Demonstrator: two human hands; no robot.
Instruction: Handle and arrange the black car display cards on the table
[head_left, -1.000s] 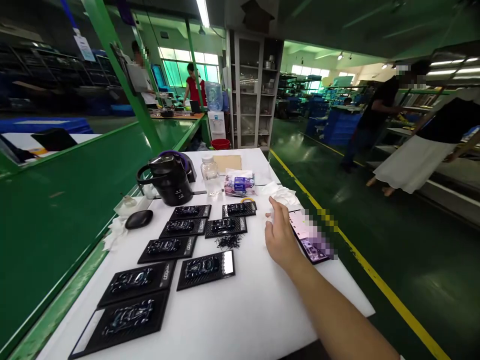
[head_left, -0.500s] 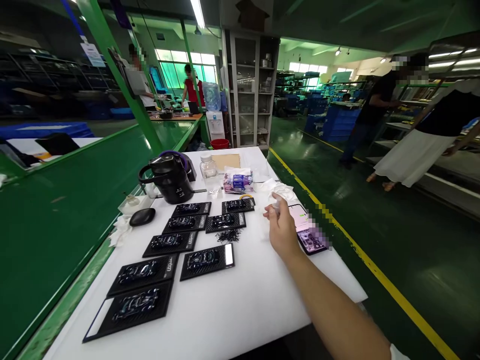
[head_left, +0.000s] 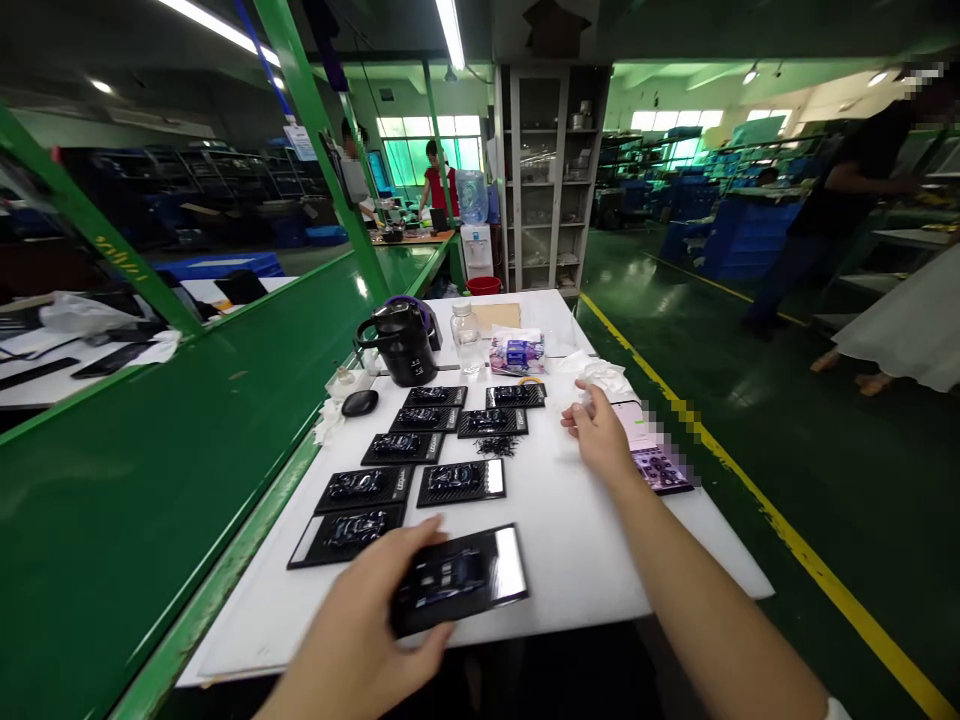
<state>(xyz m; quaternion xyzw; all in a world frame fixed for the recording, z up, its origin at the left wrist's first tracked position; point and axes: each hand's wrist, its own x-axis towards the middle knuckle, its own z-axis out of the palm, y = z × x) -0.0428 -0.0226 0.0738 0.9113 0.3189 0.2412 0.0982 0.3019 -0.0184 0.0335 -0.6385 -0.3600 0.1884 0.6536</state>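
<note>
My left hand (head_left: 375, 620) grips a black card (head_left: 461, 578) with a small dark car-shaped piece and a shiny strip at its right end, held over the near edge of the white table (head_left: 570, 540). My right hand (head_left: 600, 435) reaches far right, fingers pinched near crumpled white tissue (head_left: 600, 378), beside a phone (head_left: 652, 450) lying with its screen lit. Several more black cards (head_left: 420, 445) lie in two rows across the table, with a small pile of black bits (head_left: 496, 445) among them.
At the table's far end stand a black kettle (head_left: 401, 345), a clear bottle (head_left: 467, 338), a tissue pack (head_left: 516, 352) and a black oval object (head_left: 360, 402). A green conveyor (head_left: 187, 440) runs along the left. People stand on the green floor at right and far back.
My left hand has come into view holding a black card at the near table edge. The view has swung left and back. My right hand stays by the tissue and phone.
</note>
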